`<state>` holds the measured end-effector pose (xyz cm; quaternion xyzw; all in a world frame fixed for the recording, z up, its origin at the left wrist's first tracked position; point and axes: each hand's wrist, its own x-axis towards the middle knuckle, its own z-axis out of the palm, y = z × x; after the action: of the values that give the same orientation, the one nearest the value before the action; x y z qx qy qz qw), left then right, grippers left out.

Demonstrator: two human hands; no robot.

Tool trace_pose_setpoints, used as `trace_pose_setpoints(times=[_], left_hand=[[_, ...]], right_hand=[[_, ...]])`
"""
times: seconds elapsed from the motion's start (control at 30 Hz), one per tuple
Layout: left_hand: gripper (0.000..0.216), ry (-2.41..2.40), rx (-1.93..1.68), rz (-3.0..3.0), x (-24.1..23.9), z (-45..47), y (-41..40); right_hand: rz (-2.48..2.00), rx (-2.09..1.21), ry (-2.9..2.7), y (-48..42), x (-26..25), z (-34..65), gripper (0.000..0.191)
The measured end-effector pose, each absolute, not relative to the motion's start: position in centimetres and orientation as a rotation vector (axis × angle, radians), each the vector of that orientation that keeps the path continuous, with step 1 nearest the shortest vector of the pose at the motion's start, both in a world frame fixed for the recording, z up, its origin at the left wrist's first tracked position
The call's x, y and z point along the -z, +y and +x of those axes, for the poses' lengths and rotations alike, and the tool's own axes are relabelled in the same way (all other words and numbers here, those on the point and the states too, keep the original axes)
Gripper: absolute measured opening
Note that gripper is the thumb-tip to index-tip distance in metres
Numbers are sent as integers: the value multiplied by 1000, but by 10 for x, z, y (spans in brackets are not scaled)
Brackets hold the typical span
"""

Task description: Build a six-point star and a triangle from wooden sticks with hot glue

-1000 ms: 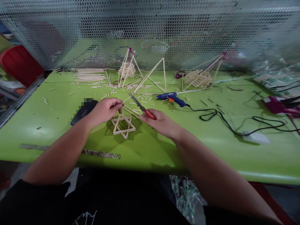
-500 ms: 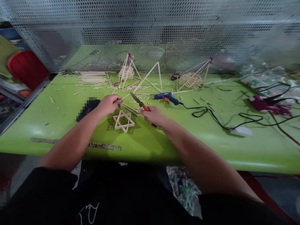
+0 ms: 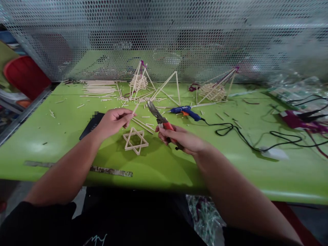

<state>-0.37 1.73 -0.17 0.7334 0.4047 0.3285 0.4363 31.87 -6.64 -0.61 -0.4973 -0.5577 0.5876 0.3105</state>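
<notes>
My left hand (image 3: 115, 121) pinches a short wooden stick (image 3: 135, 108) between thumb and fingertips, its free end pointing up and to the right. Red-handled cutting pliers (image 3: 164, 123) are gripped in my right hand (image 3: 179, 137), with their jaws tilted up to the left, apart from the stick. Below and between the hands, a six-pointed star (image 3: 135, 147) made of wooden sticks rests on the green table (image 3: 159, 171). Just behind the star lie a few longer loose sticks (image 3: 144, 125).
A blue glue gun (image 3: 186, 112) lies beyond my right hand, its black cord running right. Stick frames (image 3: 176, 87) and woven stick pieces (image 3: 212, 92) stand at the back. A stick pile (image 3: 99, 88), a dark phone-like object (image 3: 92, 124) and a worn metal strip (image 3: 112, 171) lie left.
The pliers have drawn back from near the stick's end toward me and are turned more upright. My left hand still holds the stick, now angled more steeply. The camera view has shifted slightly.
</notes>
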Motion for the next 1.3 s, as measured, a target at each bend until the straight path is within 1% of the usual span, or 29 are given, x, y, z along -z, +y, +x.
trace_pose_setpoints(times=[0.07, 0.17, 0.27, 0.37, 0.6, 0.83, 1.03, 1.3], left_hand=[[47, 977, -834, 1818, 0, -3, 14], [45, 1065, -833, 1881, -3, 0, 11], [44, 1072, -861, 1963, -6, 1, 10], [47, 1023, -843, 1948, -4, 3, 12], [53, 1021, -749, 1914, 3, 4, 13], [47, 1018, -720, 1982, 1, 4, 14], [48, 1015, -721, 2004, 2, 3, 14], [41, 1070, -737, 1981, 0, 3, 13]], right_hand=[[-1284, -1484, -1595, -68, 5, 320, 67], [-1414, -1111, -1825, -67, 10, 321, 60], [-1579, -776, -1888, -67, 15, 321, 55], [-1607, -657, -1914, -69, 16, 321, 53], [-1613, -587, -1972, -72, 15, 319, 51], [-1577, -566, -1995, -75, 15, 319, 46], [-1577, -598, -1991, -74, 11, 319, 43], [-1587, -637, -1971, -73, 13, 321, 49]])
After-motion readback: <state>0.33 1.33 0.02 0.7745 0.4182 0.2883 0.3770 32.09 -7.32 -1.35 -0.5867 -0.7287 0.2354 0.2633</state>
